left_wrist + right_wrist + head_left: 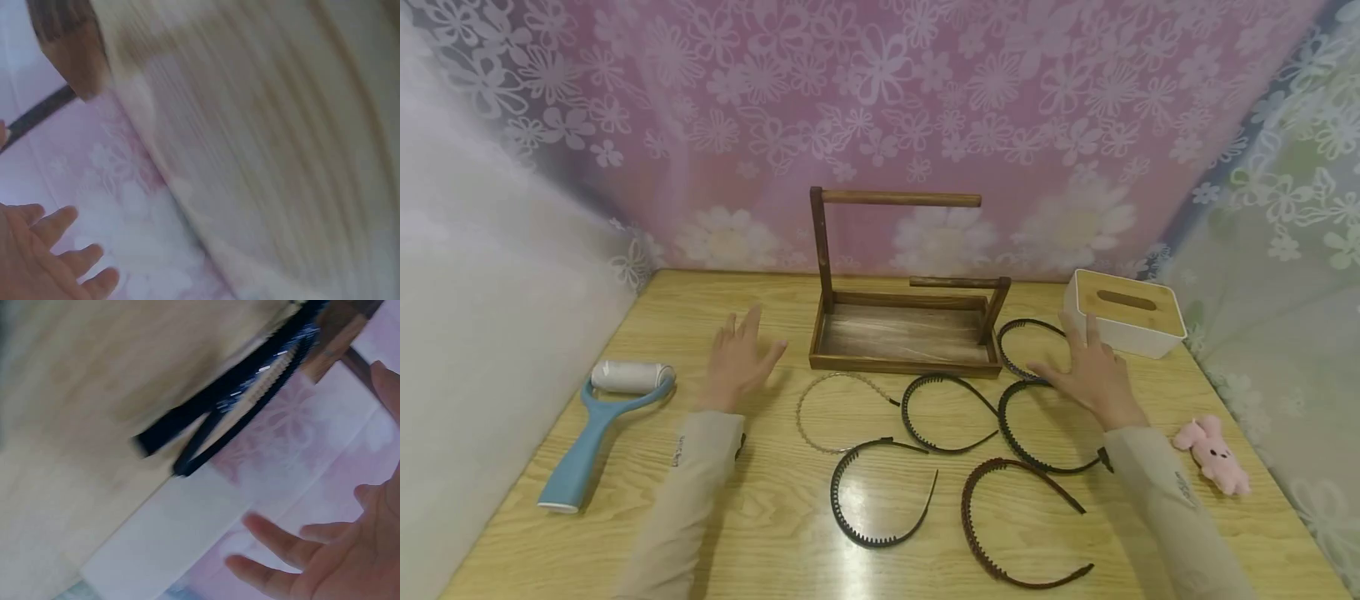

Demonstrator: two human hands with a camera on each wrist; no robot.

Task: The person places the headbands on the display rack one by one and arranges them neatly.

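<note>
My left hand (739,364) hovers with spread fingers left of a dark wooden rack (904,366), holding nothing. The rack has a shallow tray and two bars at different heights. Over the right side, my right hand (1097,379) is also spread and holds nothing. Close to it lie a black headband (1006,425) and another black headband (1002,346) behind. A thin beaded headband (800,421), a black toothed headband (905,408), a front black headband (837,500) and a brown headband (967,508) lie in front of the rack. In the left wrist view the fingers (78,259) are apart.
A blue-handled lint roller (580,458) lies at the left of the wooden table (760,533). A white tissue box (1138,337) with a wooden lid stands at the back right. Near the right edge lies a pink plush toy (1213,458). A flowered curtain (880,125) hangs behind.
</note>
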